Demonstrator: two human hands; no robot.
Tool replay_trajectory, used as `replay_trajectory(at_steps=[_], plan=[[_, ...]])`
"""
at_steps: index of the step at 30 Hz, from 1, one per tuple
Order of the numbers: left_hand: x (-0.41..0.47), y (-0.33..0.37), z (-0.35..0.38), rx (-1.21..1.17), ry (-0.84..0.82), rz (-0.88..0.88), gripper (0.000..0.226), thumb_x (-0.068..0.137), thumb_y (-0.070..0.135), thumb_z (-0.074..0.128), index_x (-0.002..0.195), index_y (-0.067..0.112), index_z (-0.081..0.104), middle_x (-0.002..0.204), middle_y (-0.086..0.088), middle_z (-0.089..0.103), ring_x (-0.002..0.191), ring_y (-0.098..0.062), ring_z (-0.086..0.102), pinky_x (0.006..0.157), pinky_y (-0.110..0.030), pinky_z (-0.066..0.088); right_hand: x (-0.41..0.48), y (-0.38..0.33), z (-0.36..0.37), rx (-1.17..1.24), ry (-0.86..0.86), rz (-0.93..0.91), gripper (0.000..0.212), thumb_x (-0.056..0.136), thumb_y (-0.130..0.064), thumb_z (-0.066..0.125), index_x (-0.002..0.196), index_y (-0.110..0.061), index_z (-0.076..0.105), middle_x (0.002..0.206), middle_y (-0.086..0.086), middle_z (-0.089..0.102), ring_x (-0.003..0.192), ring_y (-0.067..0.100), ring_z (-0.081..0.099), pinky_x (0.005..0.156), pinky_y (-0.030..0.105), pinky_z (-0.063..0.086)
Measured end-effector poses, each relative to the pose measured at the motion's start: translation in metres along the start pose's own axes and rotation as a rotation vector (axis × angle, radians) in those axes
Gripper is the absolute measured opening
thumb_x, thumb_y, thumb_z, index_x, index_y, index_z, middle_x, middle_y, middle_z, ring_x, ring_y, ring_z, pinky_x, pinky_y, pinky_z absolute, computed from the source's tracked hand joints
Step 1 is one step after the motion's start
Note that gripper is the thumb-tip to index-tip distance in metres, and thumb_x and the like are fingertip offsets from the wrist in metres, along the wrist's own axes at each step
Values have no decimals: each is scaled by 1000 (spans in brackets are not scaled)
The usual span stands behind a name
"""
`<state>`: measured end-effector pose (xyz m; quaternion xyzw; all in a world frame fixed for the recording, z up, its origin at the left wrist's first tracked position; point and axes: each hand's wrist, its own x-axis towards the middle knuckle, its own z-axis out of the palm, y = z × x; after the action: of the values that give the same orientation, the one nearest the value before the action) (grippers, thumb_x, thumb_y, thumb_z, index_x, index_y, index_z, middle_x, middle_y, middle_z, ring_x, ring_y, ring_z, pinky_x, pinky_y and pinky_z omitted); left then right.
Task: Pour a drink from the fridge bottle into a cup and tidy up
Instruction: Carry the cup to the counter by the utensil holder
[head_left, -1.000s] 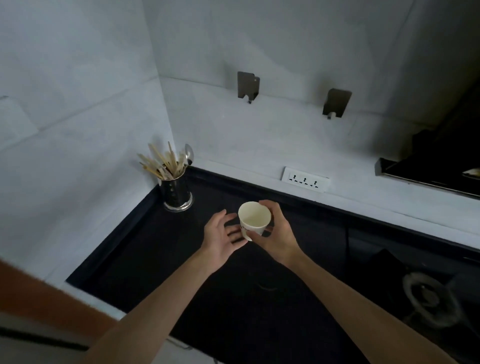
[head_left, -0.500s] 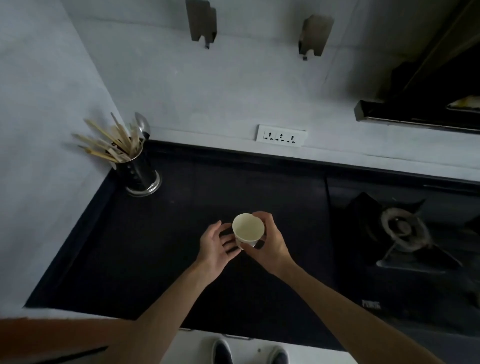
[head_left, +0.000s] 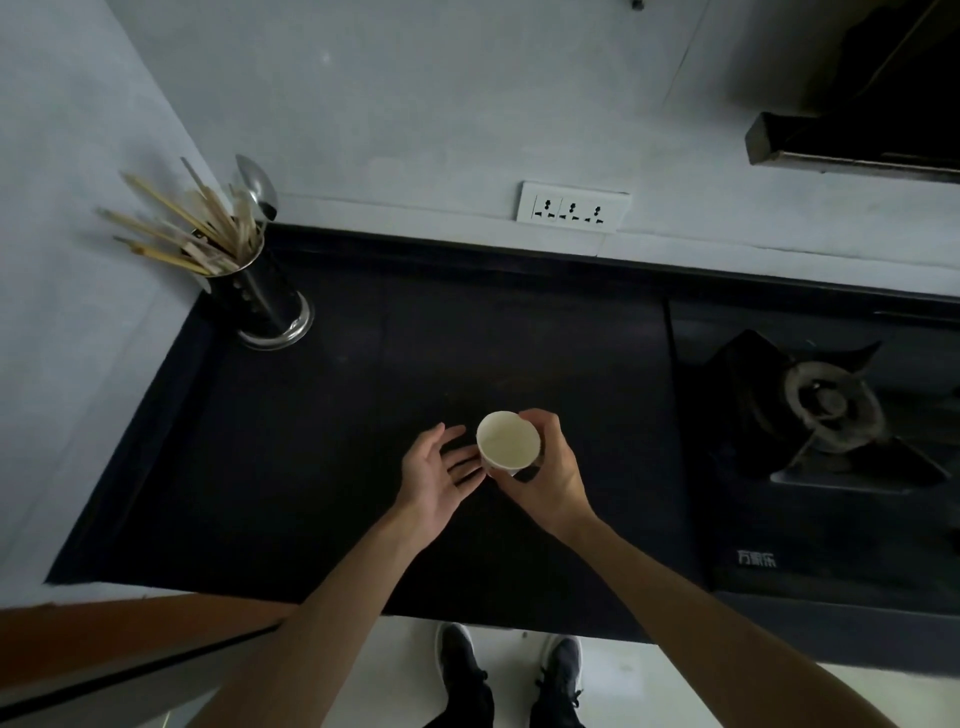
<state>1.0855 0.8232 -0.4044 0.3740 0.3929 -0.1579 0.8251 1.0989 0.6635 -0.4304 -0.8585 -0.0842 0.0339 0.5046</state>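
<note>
A small white paper cup (head_left: 508, 439), empty inside, is held over the black counter (head_left: 322, 467). My right hand (head_left: 545, 475) grips the cup from its right side with fingers curled round it. My left hand (head_left: 434, 475) hovers just left of the cup, palm up and fingers straight, its fingertips close to the cup's side. No bottle is in view.
A steel holder with chopsticks and a spoon (head_left: 254, 291) stands in the counter's back left corner. A gas burner (head_left: 826, 405) sits to the right. A wall socket (head_left: 571, 205) is on the back wall. My shoes (head_left: 511, 670) show below the counter edge.
The view has tilted downward, so the hooks left the frame and the floor and shoes appeared. My left hand has opened and drawn slightly away from the cup; the right still holds it.
</note>
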Motion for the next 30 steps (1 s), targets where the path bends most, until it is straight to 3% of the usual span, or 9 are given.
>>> replay_trajectory(at_steps=[13,21,25,28,30], plan=[[10,-6,0,63,1,42,36,100,35,46,123,12,59,129,-22,58,121,-32,54,111,-47,39,1,12,5,-46,-16,34,70,71,-19,87,118,-35,38,117,-27,45,113,-7,49,84,7,46],[8,-1,3,196,-33,57,35,101,30,45,128,11,55,127,-20,59,122,-32,54,102,-46,45,3,16,7,-61,-84,133,82,73,-21,86,135,-26,33,131,-10,46,118,5,49,92,22,48],[13,7,0,555,-113,185,30,103,27,43,129,15,51,133,-14,55,128,-30,52,106,-45,43,3,25,5,-112,-132,136,89,74,-18,84,144,-20,29,137,-2,46,122,10,49,98,26,46],[14,20,-2,1130,-193,405,47,101,32,52,143,13,42,147,-8,46,134,-22,46,106,-34,38,3,27,-7,-181,-177,187,90,75,-10,81,145,-23,26,135,1,46,118,13,53,97,33,53],[10,31,1,1477,-208,577,63,95,38,59,149,15,35,152,-5,40,139,-19,40,108,-31,32,5,29,-19,-247,-200,219,91,76,-7,79,147,-24,25,133,1,46,115,10,52,96,31,52]])
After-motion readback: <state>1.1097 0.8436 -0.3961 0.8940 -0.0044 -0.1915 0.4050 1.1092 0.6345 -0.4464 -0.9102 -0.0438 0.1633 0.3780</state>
